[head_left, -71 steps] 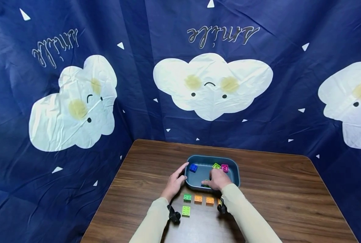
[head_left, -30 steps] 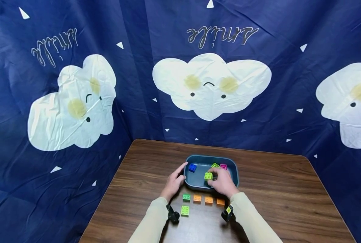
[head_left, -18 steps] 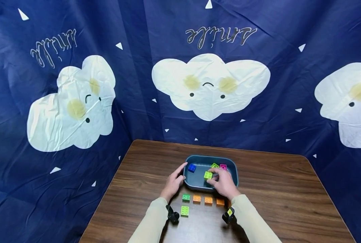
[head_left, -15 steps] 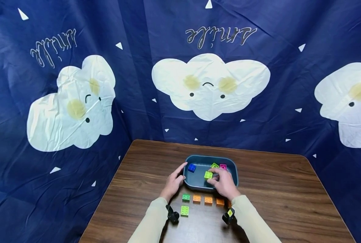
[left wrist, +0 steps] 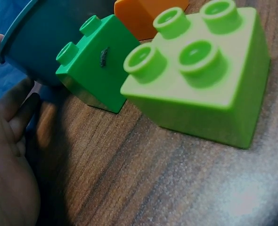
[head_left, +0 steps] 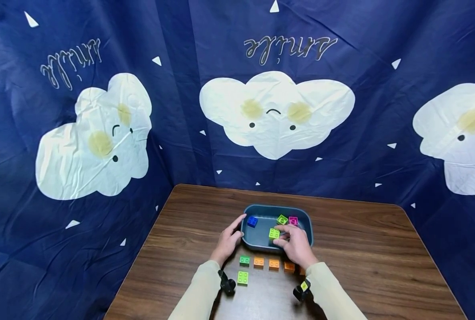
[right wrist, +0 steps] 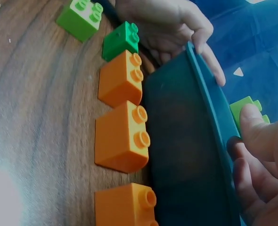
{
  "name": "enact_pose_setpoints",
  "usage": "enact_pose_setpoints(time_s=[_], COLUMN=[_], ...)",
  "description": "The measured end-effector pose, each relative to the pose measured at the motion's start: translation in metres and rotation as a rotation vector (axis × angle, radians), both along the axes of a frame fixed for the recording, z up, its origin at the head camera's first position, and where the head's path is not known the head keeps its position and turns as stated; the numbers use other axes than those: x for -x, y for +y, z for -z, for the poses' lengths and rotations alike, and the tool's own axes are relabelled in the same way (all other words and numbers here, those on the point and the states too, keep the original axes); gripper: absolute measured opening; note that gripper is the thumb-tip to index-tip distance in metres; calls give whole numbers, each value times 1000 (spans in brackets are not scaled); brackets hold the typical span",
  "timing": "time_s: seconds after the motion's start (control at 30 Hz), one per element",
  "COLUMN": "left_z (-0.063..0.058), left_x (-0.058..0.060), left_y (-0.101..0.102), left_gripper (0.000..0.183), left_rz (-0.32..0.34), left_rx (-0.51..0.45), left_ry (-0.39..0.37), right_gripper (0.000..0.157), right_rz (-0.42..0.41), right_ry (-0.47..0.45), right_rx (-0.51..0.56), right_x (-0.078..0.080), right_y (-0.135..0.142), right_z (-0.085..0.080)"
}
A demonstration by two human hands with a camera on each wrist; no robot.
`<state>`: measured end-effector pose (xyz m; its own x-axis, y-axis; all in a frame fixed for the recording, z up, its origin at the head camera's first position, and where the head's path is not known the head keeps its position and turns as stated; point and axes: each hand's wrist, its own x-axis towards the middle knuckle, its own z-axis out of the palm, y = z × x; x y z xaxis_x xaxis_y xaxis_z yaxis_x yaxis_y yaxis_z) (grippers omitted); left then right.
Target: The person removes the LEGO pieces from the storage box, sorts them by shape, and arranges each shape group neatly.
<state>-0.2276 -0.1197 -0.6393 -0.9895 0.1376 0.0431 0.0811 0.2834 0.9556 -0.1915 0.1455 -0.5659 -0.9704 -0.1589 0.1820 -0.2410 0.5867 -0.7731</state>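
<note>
Right hand (head_left: 297,245) pinches a lime brick (head_left: 274,234) over the tray (head_left: 262,235), left hand (head_left: 226,243) touches the tray's left end with fingers extended, and orange bricks (head_left: 259,262) sit on the counter (head_left: 361,249) along the tray's near side

Held lime block (head_left: 274,234): smooth plastic, light sheen. Loose lime block (left wrist: 191,89), green block (left wrist: 115,82), orange blocks (right wrist: 115,136): same, though the green has a dark mark. Tray (right wrist: 181,132): smooth plastic, satin. Tabletop (head_left: 361,253): wood grain, throws some glare. Backdrop (head_left: 177,35): creased cloth, slightly shiny from where I'm standing. Sleeves (head_left: 197,289): matt fabric.
</note>
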Motion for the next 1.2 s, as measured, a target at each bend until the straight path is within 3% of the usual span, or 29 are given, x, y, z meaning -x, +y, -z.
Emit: enact_pose_setpoints(time_s=[0.53, 0.9, 1.2], left_z=[-1, 0, -1], left_x=[-1, -1, -1], left_y=[0, 0, 0], left_gripper=[63, 64, 63], left_rz=[9, 9, 4], left_rx=[1, -7, 7], left_ry=[-14, -10, -14], right_gripper=[35, 37, 36], right_rz=[11, -18, -81], right_ry=[62, 97, -16], right_rx=[49, 92, 147], right_x=[-26, -56, -80], right_y=[-3, -9, -15], right_z=[0, 5, 18])
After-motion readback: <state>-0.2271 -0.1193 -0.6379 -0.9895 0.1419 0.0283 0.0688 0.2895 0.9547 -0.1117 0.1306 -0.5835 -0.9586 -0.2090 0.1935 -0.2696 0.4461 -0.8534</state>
